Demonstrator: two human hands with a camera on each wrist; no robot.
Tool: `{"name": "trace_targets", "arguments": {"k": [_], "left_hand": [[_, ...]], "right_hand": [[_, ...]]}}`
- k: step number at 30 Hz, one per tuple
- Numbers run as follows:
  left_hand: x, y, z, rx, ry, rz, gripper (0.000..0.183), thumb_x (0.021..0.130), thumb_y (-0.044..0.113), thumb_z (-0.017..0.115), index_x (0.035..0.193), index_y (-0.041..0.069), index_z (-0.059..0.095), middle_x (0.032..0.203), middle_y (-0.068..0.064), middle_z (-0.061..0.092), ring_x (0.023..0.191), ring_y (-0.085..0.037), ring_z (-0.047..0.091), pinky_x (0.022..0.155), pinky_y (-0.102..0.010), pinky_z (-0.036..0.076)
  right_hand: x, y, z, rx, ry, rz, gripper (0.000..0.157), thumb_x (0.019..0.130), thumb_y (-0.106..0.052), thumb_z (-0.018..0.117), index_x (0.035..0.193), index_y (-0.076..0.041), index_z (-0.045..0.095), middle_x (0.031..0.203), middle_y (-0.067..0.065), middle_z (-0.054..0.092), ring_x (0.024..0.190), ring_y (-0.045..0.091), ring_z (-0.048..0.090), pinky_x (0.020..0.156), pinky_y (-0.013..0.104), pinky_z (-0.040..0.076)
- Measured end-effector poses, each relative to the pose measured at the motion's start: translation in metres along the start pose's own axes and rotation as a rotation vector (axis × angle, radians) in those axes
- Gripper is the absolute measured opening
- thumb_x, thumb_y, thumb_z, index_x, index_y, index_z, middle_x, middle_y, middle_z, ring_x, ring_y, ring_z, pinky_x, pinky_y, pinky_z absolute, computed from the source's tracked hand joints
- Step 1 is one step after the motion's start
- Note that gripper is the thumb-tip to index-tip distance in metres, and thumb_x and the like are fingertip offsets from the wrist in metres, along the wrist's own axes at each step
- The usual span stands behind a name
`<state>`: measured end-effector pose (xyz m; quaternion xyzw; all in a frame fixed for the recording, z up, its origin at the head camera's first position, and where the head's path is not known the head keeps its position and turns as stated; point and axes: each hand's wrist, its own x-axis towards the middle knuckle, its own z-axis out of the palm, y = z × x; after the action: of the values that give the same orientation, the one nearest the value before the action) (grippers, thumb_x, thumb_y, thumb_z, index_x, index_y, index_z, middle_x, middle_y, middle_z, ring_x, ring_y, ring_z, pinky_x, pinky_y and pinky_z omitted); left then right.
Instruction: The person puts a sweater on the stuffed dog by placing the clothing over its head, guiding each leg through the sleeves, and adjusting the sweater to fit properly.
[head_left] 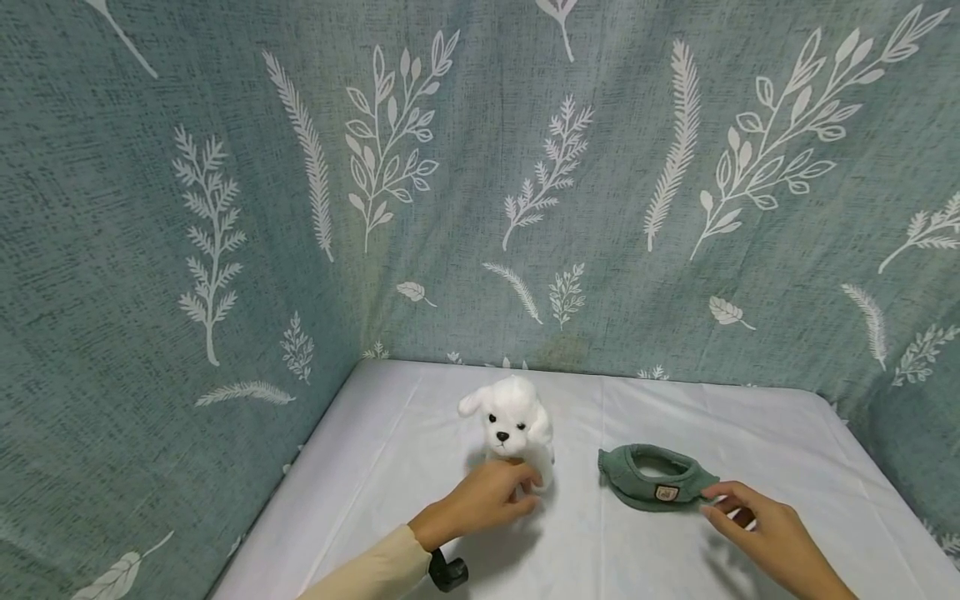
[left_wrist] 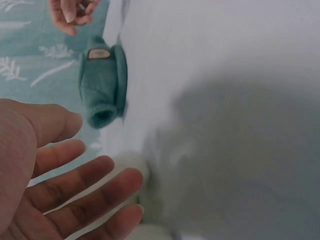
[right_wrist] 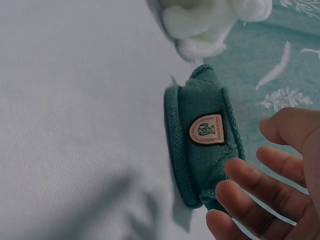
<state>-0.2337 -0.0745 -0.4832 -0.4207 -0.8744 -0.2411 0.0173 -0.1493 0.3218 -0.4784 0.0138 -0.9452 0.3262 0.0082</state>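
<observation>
A white plush dog (head_left: 512,417) with dark eyes and floppy ears sits upright on the white-covered table. In front of its lower body is my left hand (head_left: 489,498); the left wrist view shows those fingers (left_wrist: 95,182) spread and loosely bent, with nothing gripped. To the dog's right lies a small green knitted sweater (head_left: 637,485), its ribbed edges rolled and a pinkish patch (right_wrist: 207,130) on its front. My right hand (head_left: 768,533) is at the sweater's right end, fingertips right at its edge. Its thumb stands apart from the loosely bent fingers (right_wrist: 252,192).
White cloth (head_left: 360,533) covers the table. Green-blue curtains (head_left: 465,208) with white leaf prints rise behind it and along both sides. A dark wrist device (head_left: 448,572) sits at my left sleeve cuff.
</observation>
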Motion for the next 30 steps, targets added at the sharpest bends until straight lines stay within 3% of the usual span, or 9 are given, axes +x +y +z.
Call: {"name": "trace_targets", "arguments": {"k": [11,19,30], "left_hand": [[0.02,0.013,0.014,0.017,-0.019,0.018,0.019,0.101,0.026,0.068,0.115,0.013,0.072,0.094,0.012,0.07,0.067,0.011,0.052,0.067,-0.009,0.044],[0.038,0.022,0.021,0.028,-0.03,0.018,0.022,0.103,0.03,0.065,0.118,0.015,0.071,0.098,0.01,0.07,0.069,0.009,0.054,0.065,-0.011,0.044],[0.06,0.027,0.033,-0.033,-0.034,0.015,0.023,0.104,0.028,0.062,0.121,0.014,0.07,0.098,0.009,0.071,0.069,0.008,0.054,0.063,-0.011,0.044]], "right_hand": [[0.001,0.0,0.003,0.055,-0.022,0.046,0.036,0.1,-0.04,0.068,0.124,-0.013,0.069,0.101,0.0,0.073,0.078,0.014,0.064,0.066,0.028,0.052],[0.003,0.001,0.005,0.174,-0.056,0.098,0.043,0.098,-0.042,0.07,0.127,-0.01,0.066,0.097,0.004,0.071,0.073,0.018,0.065,0.062,0.032,0.054],[0.009,0.002,0.006,0.239,-0.037,0.064,0.043,0.098,-0.04,0.071,0.13,-0.013,0.065,0.1,0.005,0.073,0.073,0.021,0.065,0.061,0.033,0.054]]}}
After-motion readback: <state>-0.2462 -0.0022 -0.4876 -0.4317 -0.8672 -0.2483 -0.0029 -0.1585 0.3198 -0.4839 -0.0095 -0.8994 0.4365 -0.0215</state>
